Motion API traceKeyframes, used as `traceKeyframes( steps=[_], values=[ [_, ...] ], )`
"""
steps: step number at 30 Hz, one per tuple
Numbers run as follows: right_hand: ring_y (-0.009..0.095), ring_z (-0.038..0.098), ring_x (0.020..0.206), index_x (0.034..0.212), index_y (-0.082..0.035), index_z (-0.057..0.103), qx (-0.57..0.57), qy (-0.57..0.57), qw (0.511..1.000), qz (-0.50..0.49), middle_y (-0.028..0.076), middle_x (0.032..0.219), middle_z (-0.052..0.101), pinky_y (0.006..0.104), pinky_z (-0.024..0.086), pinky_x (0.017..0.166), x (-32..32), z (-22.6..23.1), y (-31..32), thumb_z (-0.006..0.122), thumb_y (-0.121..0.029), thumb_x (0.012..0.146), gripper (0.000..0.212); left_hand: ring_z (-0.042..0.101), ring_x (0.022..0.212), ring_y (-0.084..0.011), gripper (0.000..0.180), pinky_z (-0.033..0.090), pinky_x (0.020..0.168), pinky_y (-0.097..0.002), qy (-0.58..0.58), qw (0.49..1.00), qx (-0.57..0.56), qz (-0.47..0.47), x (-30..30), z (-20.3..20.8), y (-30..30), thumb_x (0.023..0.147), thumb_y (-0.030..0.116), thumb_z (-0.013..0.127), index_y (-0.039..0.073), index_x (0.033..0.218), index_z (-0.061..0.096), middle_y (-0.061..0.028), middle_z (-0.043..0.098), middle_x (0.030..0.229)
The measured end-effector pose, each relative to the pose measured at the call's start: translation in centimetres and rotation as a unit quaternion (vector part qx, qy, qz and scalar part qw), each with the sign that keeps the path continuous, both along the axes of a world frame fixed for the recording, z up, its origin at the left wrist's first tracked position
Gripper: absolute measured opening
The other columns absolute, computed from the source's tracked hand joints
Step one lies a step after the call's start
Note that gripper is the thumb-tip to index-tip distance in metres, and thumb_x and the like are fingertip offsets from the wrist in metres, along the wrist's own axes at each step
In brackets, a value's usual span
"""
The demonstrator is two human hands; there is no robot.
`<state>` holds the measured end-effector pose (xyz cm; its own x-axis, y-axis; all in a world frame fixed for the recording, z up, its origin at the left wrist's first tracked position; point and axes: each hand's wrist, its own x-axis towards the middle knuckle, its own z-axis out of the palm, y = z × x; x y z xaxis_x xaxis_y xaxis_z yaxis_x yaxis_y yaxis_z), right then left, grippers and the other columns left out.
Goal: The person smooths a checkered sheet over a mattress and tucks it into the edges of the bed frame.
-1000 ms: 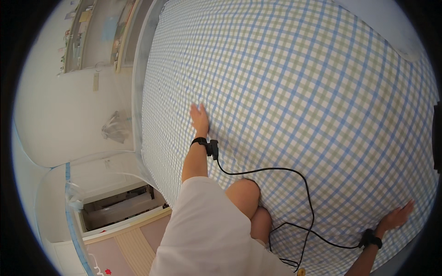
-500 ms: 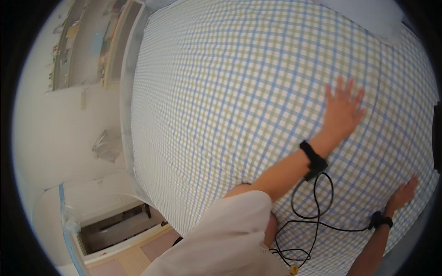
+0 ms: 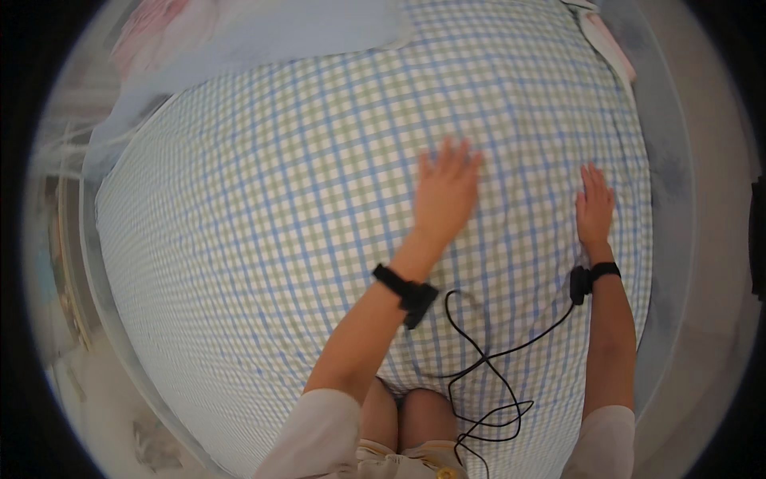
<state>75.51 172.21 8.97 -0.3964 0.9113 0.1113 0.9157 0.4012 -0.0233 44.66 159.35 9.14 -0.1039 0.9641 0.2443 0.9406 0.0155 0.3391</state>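
A bed sheet in white, green and blue checks spreads beneath both of my hands. My left hand is over its middle right part, fingers apart and palm down, holding nothing. Farther right, close to the sheet's right edge, my right hand lies with its fingers stretched out and nothing in it. A black strap with a small box circles my left wrist. Another black strapped box sits on my right wrist, with a black cable looping from it across the sheet toward my knees.
My knees press on the bed at the bottom. Pale blue fabric and a pink cloth lie at the far left. A white and pink folded edge shows at the far right. Sheer netting borders the bed's left.
My view has swung to the right, bringing the bed's right edge and the pink cloth into sight. Both hands now reach forward, with the right one farther up the sheet. They stay open.
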Motion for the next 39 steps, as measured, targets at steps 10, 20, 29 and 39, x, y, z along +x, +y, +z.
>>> traceKeyframes(
  steps=[10, 20, 29, 39],
  values=[
    [0.030, 0.032, 0.132, 0.130, -0.019, 0.048, -0.088, 0.166, 0.953, 0.238, 0.002, 0.142, 0.039, 0.0602, 0.020, 0.104, -18.2, 1.5, -10.9, 0.055, -0.038, 0.086, 0.048, 0.023, 0.137, -0.0261, 0.044, 0.014, 0.109, -0.0570, 0.054, 0.997, -0.028, 0.050, -1.0, -1.6, 0.2, 0.094, 0.023, 0.040, 0.023, 0.138, 0.039, 0.0030, 0.031, 0.147],
    [0.028, 0.027, 0.135, 0.141, -0.028, 0.032, 0.082, -0.159, 0.981, -0.073, 0.004, 0.146, 0.031, 0.0483, 0.024, 0.108, 4.5, 0.5, 7.0, 0.032, -0.036, 0.097, 0.044, 0.021, 0.138, -0.0256, 0.045, 0.007, 0.111, -0.0545, 0.042, 0.995, -0.069, 0.056, -1.0, -1.2, 0.3, 0.096, 0.021, 0.033, 0.022, 0.140, 0.036, 0.0024, 0.029, 0.148],
    [0.031, 0.025, 0.136, 0.138, -0.021, 0.038, 0.019, -0.013, 0.998, -0.051, 0.011, 0.146, 0.031, 0.0557, 0.020, 0.106, -2.4, 2.8, 3.6, 0.040, -0.034, 0.095, 0.046, 0.021, 0.138, -0.0267, 0.044, 0.006, 0.111, -0.0542, 0.051, 0.994, -0.074, 0.056, -1.8, -1.7, 0.1, 0.096, 0.021, 0.033, 0.022, 0.140, 0.036, 0.0017, 0.030, 0.147],
    [0.026, 0.026, 0.136, 0.139, -0.025, 0.038, 0.117, -0.208, 0.965, -0.113, -0.002, 0.145, 0.033, 0.0580, 0.020, 0.106, 3.1, 2.1, 4.7, 0.045, -0.040, 0.092, 0.049, 0.020, 0.139, -0.0262, 0.045, 0.004, 0.111, -0.0534, 0.049, 0.996, -0.057, 0.056, -0.7, -1.8, 0.5, 0.095, 0.019, 0.032, 0.021, 0.140, 0.036, 0.0004, 0.030, 0.148]
  ],
)
